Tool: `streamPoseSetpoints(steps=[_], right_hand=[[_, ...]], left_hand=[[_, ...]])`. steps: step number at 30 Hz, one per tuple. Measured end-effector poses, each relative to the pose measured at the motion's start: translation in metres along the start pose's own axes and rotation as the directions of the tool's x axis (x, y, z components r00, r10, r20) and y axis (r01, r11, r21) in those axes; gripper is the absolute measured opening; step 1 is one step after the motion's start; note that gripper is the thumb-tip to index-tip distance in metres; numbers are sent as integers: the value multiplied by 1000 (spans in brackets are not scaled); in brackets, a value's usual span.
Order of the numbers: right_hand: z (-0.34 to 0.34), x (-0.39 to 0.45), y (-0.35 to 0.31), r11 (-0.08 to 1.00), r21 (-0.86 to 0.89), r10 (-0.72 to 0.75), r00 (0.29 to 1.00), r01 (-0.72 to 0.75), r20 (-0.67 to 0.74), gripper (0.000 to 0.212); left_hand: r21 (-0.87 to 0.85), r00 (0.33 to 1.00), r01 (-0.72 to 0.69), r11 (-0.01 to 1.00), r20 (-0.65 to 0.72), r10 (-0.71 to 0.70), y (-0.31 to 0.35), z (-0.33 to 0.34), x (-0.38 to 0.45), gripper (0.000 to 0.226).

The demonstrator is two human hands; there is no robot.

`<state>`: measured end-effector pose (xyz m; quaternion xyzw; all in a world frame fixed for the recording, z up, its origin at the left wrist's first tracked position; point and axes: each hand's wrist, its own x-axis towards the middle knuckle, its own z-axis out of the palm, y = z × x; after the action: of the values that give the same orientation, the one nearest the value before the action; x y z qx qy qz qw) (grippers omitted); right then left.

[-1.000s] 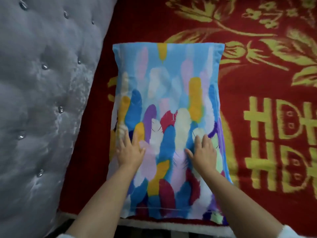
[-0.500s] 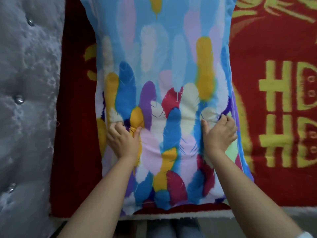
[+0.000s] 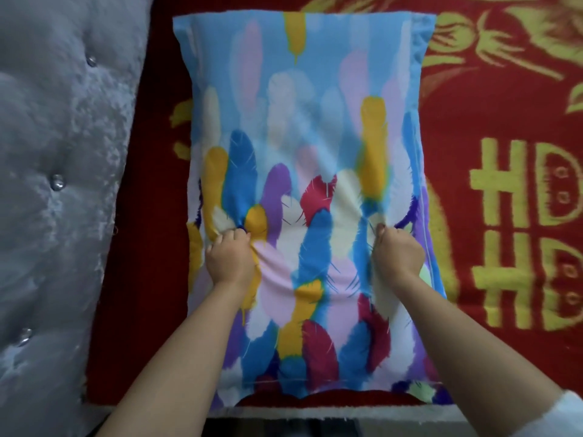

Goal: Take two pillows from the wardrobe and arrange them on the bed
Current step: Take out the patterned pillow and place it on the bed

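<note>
One pillow (image 3: 309,127) in a light-blue cover printed with coloured feathers lies lengthwise on the red bed blanket (image 3: 504,89). My left hand (image 3: 229,258) is clenched on a bunch of the cover left of the pillow's middle, and the fabric puckers around the fist. My right hand (image 3: 398,254) is clenched on the cover near the pillow's right side. Both forearms reach in from the bottom. No second pillow is in view.
A grey tufted headboard (image 3: 56,184) with shiny buttons runs along the left side, a strip of red blanket between it and the pillow. Yellow flower and letter patterns cover the blanket to the right. The bed's white edge (image 3: 347,413) runs along the bottom.
Both hands went from lying flat with fingers spread on the pillow to fists bunching its cover. The pillow shows more of its length in view than half a second ago.
</note>
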<state>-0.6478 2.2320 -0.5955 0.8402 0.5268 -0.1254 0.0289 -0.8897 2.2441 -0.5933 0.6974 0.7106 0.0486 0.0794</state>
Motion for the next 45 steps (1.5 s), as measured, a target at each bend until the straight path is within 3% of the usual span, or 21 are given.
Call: streamPoseSetpoints(steps=[4, 8, 13, 18, 22, 26, 29, 31, 33, 38, 45], right_hand=[[-35, -5, -9, 997, 5, -74, 997, 74, -35, 39], [-104, -4, -36, 978, 81, -170, 961, 191, -217, 33], [-196, 15, -55, 967, 187, -136, 972, 173, -192, 39], [-283, 46, -89, 933, 288, -114, 935, 217, -336, 61], [-353, 132, -136, 918, 325, -69, 898, 228, -434, 41], [-380, 206, -183, 923, 276, -151, 910, 270, -386, 38], [-346, 207, -191, 936, 122, -274, 900, 331, -338, 41], [-311, 194, -189, 912, 0, -403, 898, 410, -174, 40], [-281, 181, -181, 896, -49, -443, 896, 442, -20, 39], [-230, 162, -159, 891, -53, -430, 876, 451, 219, 37], [-161, 156, -164, 854, -91, -477, 842, 512, 251, 32]], left_hand=[[-24, 1000, 19, 1000, -14, -19, 5, -32, 0, 35], [-77, 976, 14, 997, -218, -31, 9, -94, 32, 24], [-47, 897, -102, 994, -436, 71, 26, -196, 86, 20], [-93, 837, -177, 980, -537, 100, 45, -278, 152, 14], [-8, 876, -77, 997, -478, 63, 56, -343, 263, 25], [146, 910, -32, 989, -405, 89, 57, -375, 336, 27], [107, 988, -16, 994, -154, 32, 70, -318, 309, 36], [182, 996, -44, 982, 78, 30, 78, -269, 276, 37], [206, 981, -41, 978, 194, 0, 78, -233, 254, 36], [177, 964, -28, 984, 264, -20, 68, -192, 234, 32], [90, 957, 116, 989, 255, -136, 22, -129, 224, 34]])
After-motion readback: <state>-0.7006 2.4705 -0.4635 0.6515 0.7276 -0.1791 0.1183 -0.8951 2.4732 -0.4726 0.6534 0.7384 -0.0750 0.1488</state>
